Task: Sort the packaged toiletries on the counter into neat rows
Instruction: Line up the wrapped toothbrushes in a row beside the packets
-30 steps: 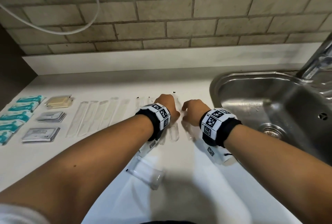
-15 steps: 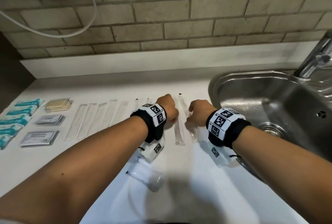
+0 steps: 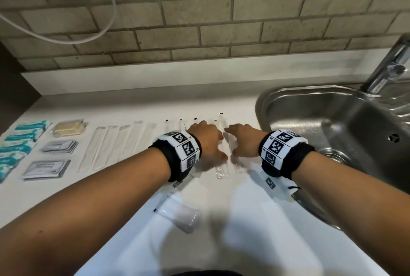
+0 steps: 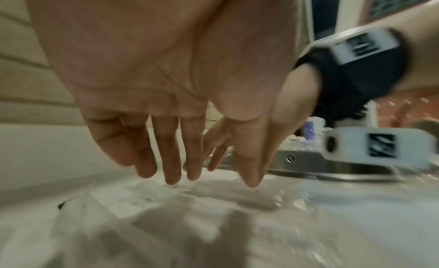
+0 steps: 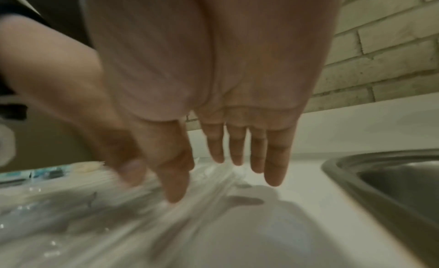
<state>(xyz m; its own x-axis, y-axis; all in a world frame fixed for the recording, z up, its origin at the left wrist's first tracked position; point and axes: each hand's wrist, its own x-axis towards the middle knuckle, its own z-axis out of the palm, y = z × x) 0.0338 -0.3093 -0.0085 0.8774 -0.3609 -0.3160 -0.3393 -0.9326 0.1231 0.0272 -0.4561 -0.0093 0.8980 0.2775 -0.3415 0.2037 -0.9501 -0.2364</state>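
Several long clear packets with black-tipped contents [image 3: 222, 170] lie side by side in mid-counter. My left hand [image 3: 207, 140] and right hand [image 3: 240, 140] hover over them, a narrow gap apart. Both hands have straight fingers pointing down. In the left wrist view the fingertips [image 4: 172, 175] touch the crinkled plastic [image 4: 152, 198]. In the right wrist view the thumb and fingers [image 5: 175, 189] rest on the blurred clear packets [image 5: 133, 212]. Neither hand grips anything. One loose clear packet [image 3: 179, 213] lies nearer me.
To the left sit rows of long clear packets [image 3: 115, 145], grey sachet stacks [image 3: 58, 147], a beige packet [image 3: 67, 129] and teal packets [image 3: 20, 140]. A steel sink [image 3: 264, 107] with a tap [image 3: 390, 65] borders the right. A brick wall backs the counter.
Both hands were curled over the black-tipped packets; the fingers have since straightened and spread onto them. The packets between the hands now lie straighter and more parallel.
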